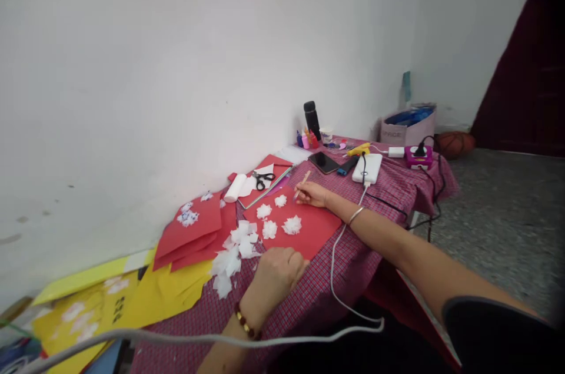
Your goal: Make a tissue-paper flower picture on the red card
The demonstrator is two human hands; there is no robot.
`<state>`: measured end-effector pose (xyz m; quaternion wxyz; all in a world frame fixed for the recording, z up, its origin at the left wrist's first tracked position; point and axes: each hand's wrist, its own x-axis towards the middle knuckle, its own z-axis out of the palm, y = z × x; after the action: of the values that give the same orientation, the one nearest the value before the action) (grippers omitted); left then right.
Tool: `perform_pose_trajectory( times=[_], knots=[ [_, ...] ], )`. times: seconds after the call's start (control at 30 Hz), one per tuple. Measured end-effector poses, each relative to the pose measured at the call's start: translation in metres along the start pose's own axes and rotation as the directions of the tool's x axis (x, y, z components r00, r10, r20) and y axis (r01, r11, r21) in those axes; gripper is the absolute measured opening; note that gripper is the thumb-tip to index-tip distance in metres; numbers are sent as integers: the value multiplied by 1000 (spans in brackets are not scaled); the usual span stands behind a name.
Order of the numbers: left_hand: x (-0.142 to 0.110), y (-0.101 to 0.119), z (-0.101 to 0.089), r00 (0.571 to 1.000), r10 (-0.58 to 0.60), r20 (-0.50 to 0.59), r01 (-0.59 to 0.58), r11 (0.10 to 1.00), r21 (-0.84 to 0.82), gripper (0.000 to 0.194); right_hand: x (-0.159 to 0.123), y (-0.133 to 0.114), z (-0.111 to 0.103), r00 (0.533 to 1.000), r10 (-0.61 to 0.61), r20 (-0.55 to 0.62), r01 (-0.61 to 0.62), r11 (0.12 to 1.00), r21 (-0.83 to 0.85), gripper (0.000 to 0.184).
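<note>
My right hand reaches across a red paper sheet and pinches a thin wooden stick, its tip touching the sheet's far edge. Several white paper flowers lie on the red sheet between my hands. My left hand rests curled, knuckles up, at the sheet's near edge beside a heap of white paper scraps; what its fingers hold, if anything, is hidden. A beaded bracelet circles the left wrist, a thin bangle the right.
A checked cloth covers the table along a white wall. Black scissors, a white roll, a phone, a power bank, glue gun, paint bottles and a black flask stand beyond. Yellow sheets lie left. A white cable trails past.
</note>
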<state>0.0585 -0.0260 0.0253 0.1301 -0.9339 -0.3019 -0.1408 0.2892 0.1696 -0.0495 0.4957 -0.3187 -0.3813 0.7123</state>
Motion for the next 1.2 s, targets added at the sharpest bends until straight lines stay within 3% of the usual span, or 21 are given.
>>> perform_pose_trajectory(
  times=[0.1, 0.27, 0.3, 0.4, 0.6, 0.73, 0.93, 1.2],
  knots=[
    [1, -10, 8, 969, -243, -38, 242, 970, -25, 23, 2, 0, -1, 1000, 7, 3, -7, 1000, -6, 33],
    [-21, -69, 31, 835, -550, 10, 548, 830, -105, 27, 1, 0, -2, 1000, 10, 0, -10, 1000, -26, 31],
    [-27, -79, 36, 815, -577, 54, 579, 807, -117, 20, 1, 0, -2, 1000, 8, -3, -8, 1000, -30, 31],
    [-39, -96, 47, 773, -601, 203, 631, 762, -144, 24, 0, 0, -3, 1000, -10, -13, 9, 999, -41, 28],
    [-36, -92, 51, 713, -617, 334, 683, 718, -133, 27, -7, -6, 2, 996, -86, -34, 83, 993, -87, 14],
    [-33, -89, 48, 704, -622, 344, 692, 709, -134, 26, -15, -12, 7, 988, -146, -39, 138, 977, -164, 11],
    [-30, -81, 40, 705, -641, 304, 697, 704, -133, 24, -19, -18, 6, 969, -232, -83, 210, 954, -212, 23],
    [-24, -60, 32, 788, -505, 352, 601, 755, -262, 12, -19, -15, 6, 964, -240, -111, 209, 949, -237, 13]
  ],
)
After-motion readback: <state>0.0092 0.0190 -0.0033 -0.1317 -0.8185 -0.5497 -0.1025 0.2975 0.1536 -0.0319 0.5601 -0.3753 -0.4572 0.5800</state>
